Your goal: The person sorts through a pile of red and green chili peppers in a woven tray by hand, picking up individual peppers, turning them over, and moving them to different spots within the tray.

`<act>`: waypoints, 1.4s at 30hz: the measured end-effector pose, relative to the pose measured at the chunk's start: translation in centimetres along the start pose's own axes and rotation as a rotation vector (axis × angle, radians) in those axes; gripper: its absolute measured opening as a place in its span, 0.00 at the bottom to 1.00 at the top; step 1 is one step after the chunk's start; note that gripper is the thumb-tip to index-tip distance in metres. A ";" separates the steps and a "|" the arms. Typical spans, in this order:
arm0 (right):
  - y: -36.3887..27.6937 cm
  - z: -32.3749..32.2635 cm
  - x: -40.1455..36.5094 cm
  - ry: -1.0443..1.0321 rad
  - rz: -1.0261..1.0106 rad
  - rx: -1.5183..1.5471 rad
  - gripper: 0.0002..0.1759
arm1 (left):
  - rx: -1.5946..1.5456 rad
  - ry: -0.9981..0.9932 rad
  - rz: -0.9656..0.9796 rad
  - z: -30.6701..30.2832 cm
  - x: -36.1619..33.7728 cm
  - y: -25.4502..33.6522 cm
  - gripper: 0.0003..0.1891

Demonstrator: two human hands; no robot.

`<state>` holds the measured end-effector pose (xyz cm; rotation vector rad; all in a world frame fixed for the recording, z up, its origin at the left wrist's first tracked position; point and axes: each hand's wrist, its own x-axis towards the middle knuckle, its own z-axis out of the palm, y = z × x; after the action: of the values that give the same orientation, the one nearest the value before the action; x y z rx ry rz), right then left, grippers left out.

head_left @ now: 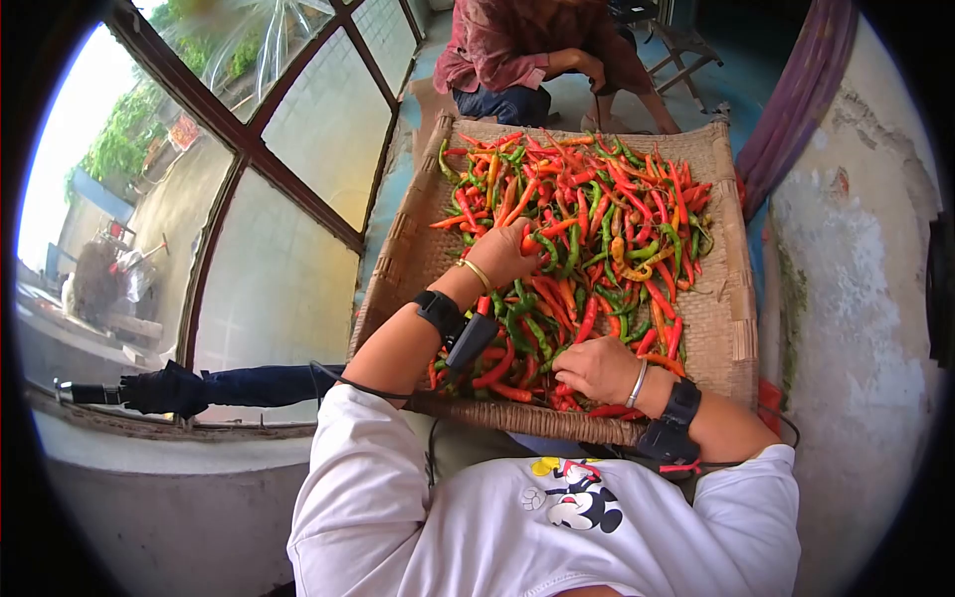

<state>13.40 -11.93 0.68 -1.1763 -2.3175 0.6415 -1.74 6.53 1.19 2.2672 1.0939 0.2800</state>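
Observation:
A large woven tray [731,328] holds a heap of red, orange and green chili peppers [597,214]. My left hand [505,251] reaches into the middle of the heap, its fingers closed around a red chili [529,242]. My right hand [595,368] rests on the near part of the heap, fingers curled down over red chilies; whether it grips one is hidden. Both wrists carry black bands and bangles.
Another person in a reddish shirt [517,50] crouches beyond the tray's far edge. A window with a dark frame [249,139] fills the left side. A folded dark umbrella [199,388] lies on the sill. A peeling wall [856,298] stands right.

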 end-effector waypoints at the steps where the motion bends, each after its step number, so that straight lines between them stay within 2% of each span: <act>1: -0.2 -0.2 0.1 0.010 0.008 -0.018 0.08 | -0.016 0.004 -0.001 0.1 -0.4 0.2 0.22; 3: -0.5 -0.4 0.2 0.013 -0.001 -0.049 0.07 | 0.006 0.007 0.010 0.1 -0.7 -0.2 0.21; 5: -1.4 -0.9 0.3 -0.019 -0.040 -0.094 0.08 | 0.083 0.016 -0.059 -0.4 -0.9 0.1 0.19; 6: -1.9 -1.1 0.5 -0.023 -0.036 -0.095 0.08 | 0.197 0.128 0.020 -0.2 -0.8 -0.4 0.19; 7: -2.5 -1.3 0.6 -0.054 -0.037 -0.097 0.08 | 0.192 0.125 0.021 -0.2 -0.5 -0.9 0.19; 9: -3.4 -1.1 1.1 -0.087 -0.030 -0.094 0.09 | 0.131 0.230 0.026 -0.5 -0.1 -1.5 0.20; 11: -4.1 -0.8 1.9 -0.062 -0.065 -0.044 0.10 | 0.009 0.222 0.015 -1.0 -0.1 -1.6 0.19; 13: -3.6 -0.2 2.4 -0.062 -0.069 -0.031 0.06 | -0.315 0.165 -0.118 -1.9 -0.5 -1.1 0.20; 14: -2.2 1.1 2.6 -0.026 -0.034 0.070 0.07 | -0.247 0.283 -0.011 -1.4 0.0 -2.6 0.20; 15: -1.2 1.7 2.7 0.013 0.003 0.161 0.08 | -0.245 0.282 -0.015 -1.4 0.3 -3.1 0.20; 17: 0.3 2.0 1.8 -0.025 0.036 0.170 0.08 | -0.015 0.397 0.026 -1.1 0.7 -3.9 0.19; 20: 1.7 2.6 1.0 -0.070 0.521 0.640 0.08 | -0.062 0.336 -0.055 -1.6 0.8 -4.4 0.17; 22: 1.8 2.9 1.2 -0.023 0.538 0.700 0.08 | -0.091 0.287 -0.118 -1.9 0.4 -4.7 0.16; 24: 1.6 2.8 1.4 0.028 0.556 0.722 0.09 | 0.116 0.342 0.057 -2.1 0.0 -4.5 0.19; 28: 1.6 3.2 1.3 -0.008 0.502 0.667 0.09 | 0.143 0.230 0.013 -1.8 -0.2 -3.7 0.17; 30: 1.8 3.2 1.2 -0.019 0.512 0.701 0.09 | 0.146 0.180 0.155 -1.2 -0.2 -4.1 0.17; 37: 1.5 3.1 1.1 -0.005 0.578 0.814 0.10 | 0.269 -0.008 0.018 -1.6 -0.5 -3.4 0.14; 39: 1.3 2.9 1.2 -0.013 0.587 0.824 0.10 | 0.242 -0.039 0.127 -1.6 -0.7 -3.8 0.12; 42: 1.3 3.0 1.2 -0.005 0.592 0.856 0.10 | 0.338 -0.048 0.150 -1.1 -0.7 -4.3 0.11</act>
<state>11.80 -10.86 -2.16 -1.3618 -1.3634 1.6219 -5.41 8.51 -0.48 2.6463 1.0096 0.1046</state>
